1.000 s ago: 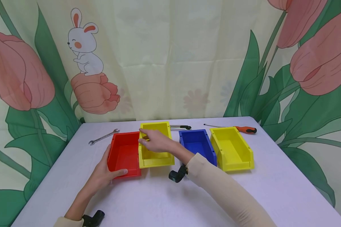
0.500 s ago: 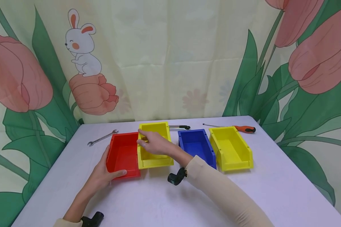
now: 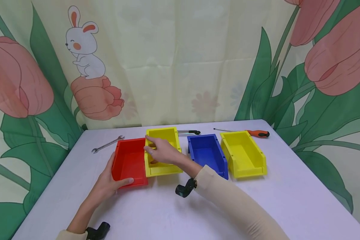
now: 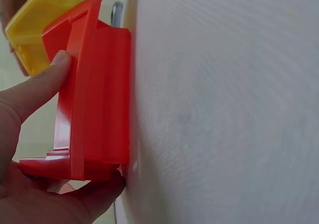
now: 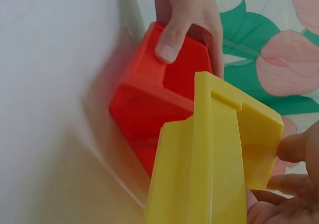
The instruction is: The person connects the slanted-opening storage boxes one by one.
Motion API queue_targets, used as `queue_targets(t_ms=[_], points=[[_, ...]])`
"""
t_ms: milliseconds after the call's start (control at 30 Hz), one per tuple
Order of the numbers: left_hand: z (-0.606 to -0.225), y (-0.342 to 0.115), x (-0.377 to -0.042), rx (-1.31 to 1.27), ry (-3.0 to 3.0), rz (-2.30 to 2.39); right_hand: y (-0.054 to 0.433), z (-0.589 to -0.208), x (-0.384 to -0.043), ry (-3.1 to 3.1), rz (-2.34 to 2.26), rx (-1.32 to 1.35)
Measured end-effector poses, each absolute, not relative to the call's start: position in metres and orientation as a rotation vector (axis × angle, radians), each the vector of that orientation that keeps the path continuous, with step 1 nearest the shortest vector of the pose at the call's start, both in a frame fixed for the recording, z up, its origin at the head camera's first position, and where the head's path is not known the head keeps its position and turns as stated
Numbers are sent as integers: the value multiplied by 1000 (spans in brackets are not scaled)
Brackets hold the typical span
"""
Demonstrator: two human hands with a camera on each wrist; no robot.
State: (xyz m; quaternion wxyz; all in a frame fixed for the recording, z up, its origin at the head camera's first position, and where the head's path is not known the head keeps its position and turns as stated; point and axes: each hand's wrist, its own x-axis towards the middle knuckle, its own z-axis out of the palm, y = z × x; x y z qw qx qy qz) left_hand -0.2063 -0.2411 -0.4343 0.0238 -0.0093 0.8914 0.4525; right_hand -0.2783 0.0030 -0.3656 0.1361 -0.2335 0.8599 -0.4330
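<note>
My left hand (image 3: 106,183) grips a red storage bin (image 3: 131,160) at its left side. The thumb lies over the front lip, and in the left wrist view fingers (image 4: 102,191) reach round the side wall close to the tabletop. Just right of it, my right hand (image 3: 163,151) pinches the left wall of a yellow storage bin (image 3: 165,171), some fingers inside it. In the right wrist view this yellow bin (image 5: 224,149) is tilted and overlaps the red bin (image 5: 149,109). A shadow falls on the cloth below its front edge. Both bins look empty where their insides show.
A blue bin (image 3: 205,151) and another yellow bin (image 3: 243,155) stand side by side to the right. Behind lie a wrench (image 3: 108,144), an orange-handled screwdriver (image 3: 258,133) and partly hidden metal tools (image 3: 192,132). A printed curtain (image 3: 156,83) hangs at the table's back edge.
The head view has shifted slightly. Both hands keep their grips on the red and yellow bins; more of the right hand's lower fingers shows inside the yellow bin.
</note>
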Motion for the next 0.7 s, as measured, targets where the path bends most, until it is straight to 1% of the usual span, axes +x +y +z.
queue_targets(t_ms=[233, 700], points=[[-436, -242, -207, -18, 2754, 1415, 1, -371, -275, 2465, -1353, -601], [-434, -241, -206, -5, 2760, 1415, -1, -375, -274, 2473, -1372, -641]])
